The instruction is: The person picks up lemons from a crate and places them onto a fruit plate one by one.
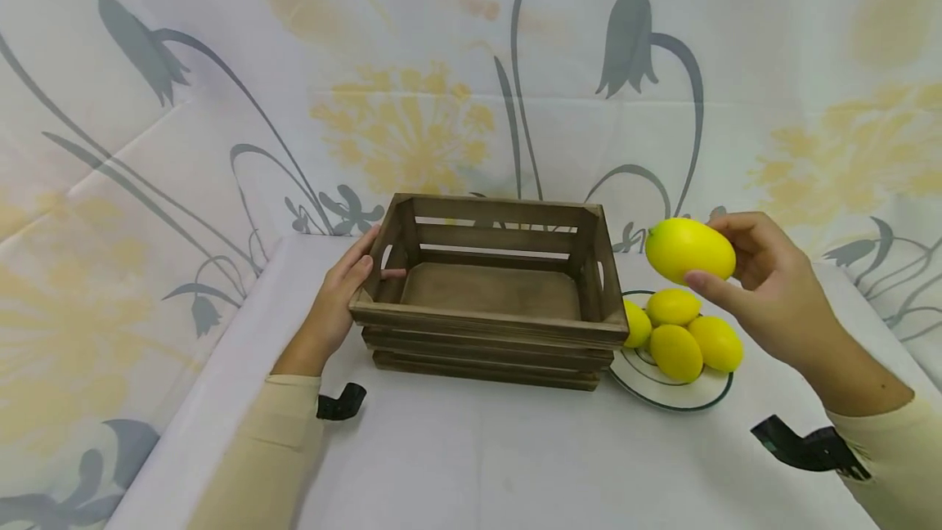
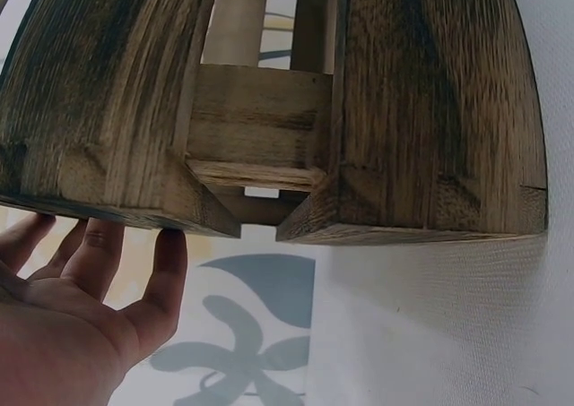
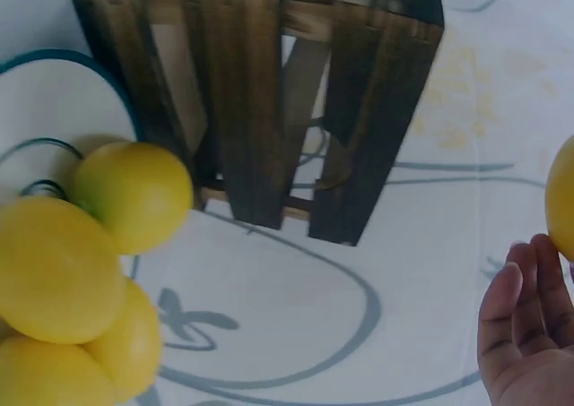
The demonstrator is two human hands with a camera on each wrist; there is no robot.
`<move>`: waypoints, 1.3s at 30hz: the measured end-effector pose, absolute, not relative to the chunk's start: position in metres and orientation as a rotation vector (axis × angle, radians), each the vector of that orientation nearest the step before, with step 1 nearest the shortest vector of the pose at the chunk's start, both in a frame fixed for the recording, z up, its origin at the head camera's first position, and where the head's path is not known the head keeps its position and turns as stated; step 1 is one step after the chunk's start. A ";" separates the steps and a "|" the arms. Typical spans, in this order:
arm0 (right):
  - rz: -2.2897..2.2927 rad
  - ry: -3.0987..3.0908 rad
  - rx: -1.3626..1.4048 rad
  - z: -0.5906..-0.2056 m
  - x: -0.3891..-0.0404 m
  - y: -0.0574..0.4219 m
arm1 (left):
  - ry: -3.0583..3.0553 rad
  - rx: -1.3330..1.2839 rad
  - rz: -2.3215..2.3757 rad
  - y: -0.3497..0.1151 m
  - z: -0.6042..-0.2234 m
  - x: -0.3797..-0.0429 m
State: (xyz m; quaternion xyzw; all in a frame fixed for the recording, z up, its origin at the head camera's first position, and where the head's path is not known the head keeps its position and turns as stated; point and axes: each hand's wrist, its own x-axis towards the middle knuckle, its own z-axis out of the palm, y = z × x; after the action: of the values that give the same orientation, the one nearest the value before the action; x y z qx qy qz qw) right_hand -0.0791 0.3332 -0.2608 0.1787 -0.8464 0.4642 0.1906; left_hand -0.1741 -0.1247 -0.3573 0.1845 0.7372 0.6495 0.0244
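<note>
A brown slatted wooden crate (image 1: 489, 313) stands on the white cloth in the head view, its inside bare. My left hand (image 1: 334, 305) grips the crate's left end, with a finger showing through the handle hole. In the left wrist view the fingertips (image 2: 170, 245) touch the edge of the wood. Held up above a plate (image 1: 688, 407), a yellow lemon (image 1: 690, 250) is pinched between the thumb and fingers of my right hand (image 1: 773, 293). Several more lemons (image 1: 675, 352) lie piled on that plate, right beside the crate. Only part of the held lemon (image 3: 562, 200) shows in the right wrist view.
White cloth (image 1: 471, 456) covers the table in front of the crate. Behind it hangs a curtain (image 1: 441, 47) with grey and yellow flowers. A black strap piece (image 1: 342, 401) juts from the left sleeve, another black piece (image 1: 805, 446) from the right.
</note>
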 end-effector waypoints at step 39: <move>0.231 -2.739 0.426 -0.375 -0.058 0.322 | 2.217 0.579 2.057 -0.126 -0.358 -0.174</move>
State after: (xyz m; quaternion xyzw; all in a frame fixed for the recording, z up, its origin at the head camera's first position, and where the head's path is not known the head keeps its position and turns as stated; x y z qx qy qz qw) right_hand -0.0578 0.3220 -0.3751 0.1506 -0.9688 0.0816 0.1792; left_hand -0.1744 -0.1259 -0.3578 0.1879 0.7196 0.6678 0.0311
